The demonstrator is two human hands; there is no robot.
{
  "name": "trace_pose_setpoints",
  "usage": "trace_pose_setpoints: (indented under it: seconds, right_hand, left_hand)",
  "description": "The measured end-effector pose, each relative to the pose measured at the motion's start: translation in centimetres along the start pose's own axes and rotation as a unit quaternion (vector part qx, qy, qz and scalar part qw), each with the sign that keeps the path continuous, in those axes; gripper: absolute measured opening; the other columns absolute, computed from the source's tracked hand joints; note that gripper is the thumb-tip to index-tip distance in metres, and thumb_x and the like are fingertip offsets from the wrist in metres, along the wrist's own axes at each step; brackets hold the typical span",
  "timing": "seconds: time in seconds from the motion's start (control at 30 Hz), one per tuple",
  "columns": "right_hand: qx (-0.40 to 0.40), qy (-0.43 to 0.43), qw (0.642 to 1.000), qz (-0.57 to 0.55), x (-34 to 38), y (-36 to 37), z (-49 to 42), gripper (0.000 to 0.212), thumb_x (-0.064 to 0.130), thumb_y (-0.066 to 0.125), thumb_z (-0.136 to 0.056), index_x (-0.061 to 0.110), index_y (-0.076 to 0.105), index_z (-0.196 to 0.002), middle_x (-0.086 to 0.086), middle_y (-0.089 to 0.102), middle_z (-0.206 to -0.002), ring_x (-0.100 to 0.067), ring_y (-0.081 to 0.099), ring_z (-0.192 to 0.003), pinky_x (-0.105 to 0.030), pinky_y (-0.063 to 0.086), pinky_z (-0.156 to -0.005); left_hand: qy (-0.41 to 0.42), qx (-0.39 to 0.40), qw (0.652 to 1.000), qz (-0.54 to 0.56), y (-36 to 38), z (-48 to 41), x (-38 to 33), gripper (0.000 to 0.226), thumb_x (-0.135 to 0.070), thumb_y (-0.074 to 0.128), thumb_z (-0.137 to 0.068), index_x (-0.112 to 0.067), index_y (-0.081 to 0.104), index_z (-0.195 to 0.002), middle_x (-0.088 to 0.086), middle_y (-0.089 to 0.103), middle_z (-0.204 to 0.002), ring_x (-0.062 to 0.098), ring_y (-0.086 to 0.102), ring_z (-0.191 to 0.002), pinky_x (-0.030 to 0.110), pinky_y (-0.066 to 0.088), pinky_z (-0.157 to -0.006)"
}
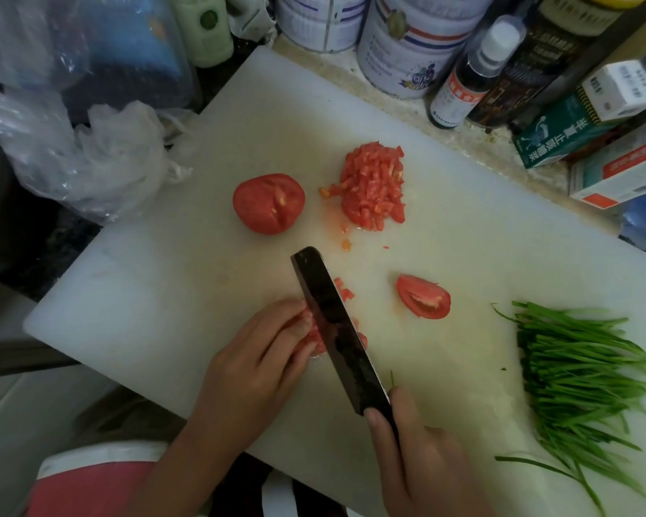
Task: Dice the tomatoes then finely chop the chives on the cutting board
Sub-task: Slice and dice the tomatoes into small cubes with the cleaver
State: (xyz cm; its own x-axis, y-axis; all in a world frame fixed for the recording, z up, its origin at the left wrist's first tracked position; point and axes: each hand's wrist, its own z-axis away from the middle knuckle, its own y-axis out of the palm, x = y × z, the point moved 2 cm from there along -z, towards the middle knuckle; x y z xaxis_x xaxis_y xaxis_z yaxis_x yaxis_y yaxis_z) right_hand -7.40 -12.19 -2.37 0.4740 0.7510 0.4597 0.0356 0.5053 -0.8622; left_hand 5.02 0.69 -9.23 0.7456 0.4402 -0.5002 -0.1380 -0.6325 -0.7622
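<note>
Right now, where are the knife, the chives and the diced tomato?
knife (336, 326), head view, blade middle.
chives (582, 378), head view, bundle middle.
diced tomato (373, 184), head view, pile centre.

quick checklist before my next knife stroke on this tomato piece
1. Fingertips of the left hand away from the knife blade: not ok, they lie right against it.
2. The right hand grips the knife handle: ok.
3. The tomato piece held down by the left hand: ok.
4. The diced pile apart from the cutting spot: ok.
5. The chives out of the blade's path: ok, at the board's right side.
6. The cutting board steady on the counter: cannot tell.
</note>
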Motion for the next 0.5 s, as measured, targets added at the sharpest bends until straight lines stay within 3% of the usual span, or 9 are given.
trace_pose_setpoints:
  seconds: [0.13,0.23,0.37,0.5]
  right_hand:
    - [0.005,0.031,0.999,0.024,-0.1,0.4,0.2,0.044,0.059,0.013,-0.096,0.027,0.042,-0.094,0.013,0.014,-0.043,-0.012,0.042,-0.031,-0.016,0.022,-0.029]
    - [-0.010,0.047,0.999,0.000,-0.4,0.8,0.3,0.047,0.072,0.010,-0.088,0.035,0.039,-0.096,0.008,0.032,-0.042,-0.013,0.049,-0.037,-0.020,0.037,-0.034]
    - [-0.055,0.004,0.998,0.008,0.2,-0.2,0.0,0.038,0.061,0.017,-0.095,0.033,0.041,-0.091,0.016,0.016,-0.041,-0.007,0.039,-0.035,-0.004,0.022,-0.035]
    - [-0.093,-0.041,0.994,0.041,1.3,-1.2,0.2,0.042,0.049,0.016,-0.100,0.024,0.048,-0.086,0.012,0.018,-0.041,-0.007,0.048,-0.046,-0.004,0.026,-0.044]
  left_hand:
    - [-0.030,0.041,0.998,0.031,0.0,-0.1,0.2,0.039,-0.036,0.055,-0.095,-0.008,0.053,-0.122,0.012,0.057,-0.126,0.018,0.056,-0.113,0.023,0.050,-0.093]
    - [-0.021,0.083,0.995,0.051,-0.5,-0.1,0.5,0.048,-0.038,0.056,-0.092,-0.008,0.048,-0.129,0.008,0.048,-0.133,0.019,0.050,-0.121,0.021,0.043,-0.100]
    - [0.002,0.095,0.995,0.035,-0.9,-0.1,1.0,0.041,-0.032,0.055,-0.093,-0.011,0.048,-0.127,0.006,0.048,-0.134,0.018,0.051,-0.121,0.021,0.040,-0.102]
    - [0.003,0.084,0.996,0.039,-0.8,-0.1,1.1,0.037,-0.030,0.057,-0.094,-0.010,0.052,-0.124,0.006,0.051,-0.132,0.019,0.054,-0.120,0.022,0.042,-0.102]
